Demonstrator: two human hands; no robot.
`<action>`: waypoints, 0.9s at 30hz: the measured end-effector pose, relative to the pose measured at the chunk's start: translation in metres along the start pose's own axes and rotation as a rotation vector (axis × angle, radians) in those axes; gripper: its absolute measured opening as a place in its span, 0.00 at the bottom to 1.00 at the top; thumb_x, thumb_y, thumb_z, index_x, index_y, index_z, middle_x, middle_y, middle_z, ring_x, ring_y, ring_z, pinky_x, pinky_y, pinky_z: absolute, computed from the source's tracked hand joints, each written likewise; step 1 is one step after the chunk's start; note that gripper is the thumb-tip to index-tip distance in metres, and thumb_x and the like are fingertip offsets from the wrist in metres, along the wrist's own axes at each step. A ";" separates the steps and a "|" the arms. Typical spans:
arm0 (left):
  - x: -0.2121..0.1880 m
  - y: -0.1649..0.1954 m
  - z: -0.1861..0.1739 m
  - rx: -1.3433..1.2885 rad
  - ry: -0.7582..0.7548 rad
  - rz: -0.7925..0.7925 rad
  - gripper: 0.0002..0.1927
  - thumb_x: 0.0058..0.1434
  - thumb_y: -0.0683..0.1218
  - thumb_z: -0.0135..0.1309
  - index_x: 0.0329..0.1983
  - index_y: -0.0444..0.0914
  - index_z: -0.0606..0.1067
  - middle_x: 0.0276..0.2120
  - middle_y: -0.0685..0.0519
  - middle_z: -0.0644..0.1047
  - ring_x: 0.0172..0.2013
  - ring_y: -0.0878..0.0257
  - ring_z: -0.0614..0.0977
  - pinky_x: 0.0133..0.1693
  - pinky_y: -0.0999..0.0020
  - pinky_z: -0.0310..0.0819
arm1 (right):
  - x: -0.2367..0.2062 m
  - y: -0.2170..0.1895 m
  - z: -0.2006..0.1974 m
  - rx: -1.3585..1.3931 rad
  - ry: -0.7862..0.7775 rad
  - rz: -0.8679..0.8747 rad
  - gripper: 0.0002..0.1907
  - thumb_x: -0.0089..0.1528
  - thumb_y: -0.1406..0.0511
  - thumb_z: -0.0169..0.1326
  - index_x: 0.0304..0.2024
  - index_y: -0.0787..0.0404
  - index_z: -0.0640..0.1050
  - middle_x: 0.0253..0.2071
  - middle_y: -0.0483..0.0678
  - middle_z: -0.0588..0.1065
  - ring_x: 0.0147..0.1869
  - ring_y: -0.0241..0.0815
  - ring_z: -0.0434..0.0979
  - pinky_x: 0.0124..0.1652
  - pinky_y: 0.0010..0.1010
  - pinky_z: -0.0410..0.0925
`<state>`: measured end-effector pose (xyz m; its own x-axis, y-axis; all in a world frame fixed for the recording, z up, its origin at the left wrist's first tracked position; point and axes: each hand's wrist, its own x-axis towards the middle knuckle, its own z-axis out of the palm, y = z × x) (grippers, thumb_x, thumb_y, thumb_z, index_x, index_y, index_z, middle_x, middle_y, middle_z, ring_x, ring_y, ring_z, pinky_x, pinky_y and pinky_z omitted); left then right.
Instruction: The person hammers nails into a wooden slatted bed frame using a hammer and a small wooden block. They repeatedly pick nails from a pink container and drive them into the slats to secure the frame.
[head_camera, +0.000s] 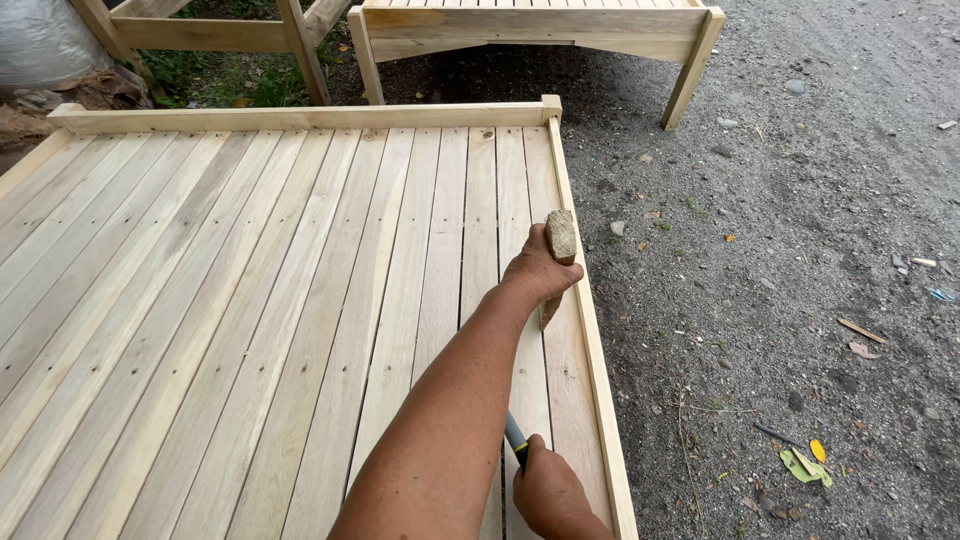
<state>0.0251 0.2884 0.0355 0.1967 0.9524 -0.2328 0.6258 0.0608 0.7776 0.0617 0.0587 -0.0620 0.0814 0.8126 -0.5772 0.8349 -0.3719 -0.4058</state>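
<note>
My left hand (535, 272) reaches across a slatted wooden platform (250, 300) and grips a short, rough wooden block (561, 236). The block stands tilted against the inner side of the platform's right edge rail (596, 360), and its lower end shows below my fingers. Near the bottom of the view, my right hand (553, 497) is closed on a tool handle (514, 438) coloured dark and yellow. The tool's head is hidden behind my left forearm.
A raised board (300, 117) closes the platform's far end. Another wooden frame (530, 30) stands behind it on legs. Gravel ground (800, 250) lies to the right with stones, wood chips and yellow scraps (812, 460). A white sack (45, 40) sits far left.
</note>
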 end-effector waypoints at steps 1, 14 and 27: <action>-0.002 0.000 0.004 -0.015 0.017 0.000 0.44 0.52 0.51 0.59 0.70 0.49 0.51 0.61 0.52 0.71 0.58 0.57 0.78 0.60 0.62 0.74 | 0.004 0.002 0.003 0.007 -0.002 -0.008 0.13 0.67 0.64 0.48 0.52 0.61 0.68 0.43 0.59 0.79 0.50 0.55 0.80 0.52 0.47 0.72; -0.057 -0.065 0.032 0.036 0.241 0.470 0.33 0.53 0.49 0.59 0.55 0.50 0.53 0.47 0.48 0.74 0.43 0.51 0.83 0.49 0.56 0.82 | 0.031 0.017 0.014 0.525 -0.232 0.240 0.17 0.69 0.61 0.54 0.56 0.62 0.68 0.27 0.48 0.73 0.19 0.37 0.71 0.20 0.31 0.69; -0.010 -0.024 0.048 -0.047 0.303 0.290 0.32 0.50 0.48 0.61 0.56 0.44 0.61 0.50 0.44 0.74 0.49 0.47 0.81 0.52 0.55 0.78 | 0.050 0.052 0.032 1.351 -0.421 0.321 0.11 0.67 0.65 0.53 0.47 0.58 0.64 0.23 0.46 0.65 0.19 0.37 0.63 0.19 0.33 0.62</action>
<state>0.0439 0.2630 -0.0089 0.1242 0.9764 0.1765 0.5408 -0.2158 0.8130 0.0914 0.0654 -0.1350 -0.1985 0.5135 -0.8348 -0.3481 -0.8332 -0.4297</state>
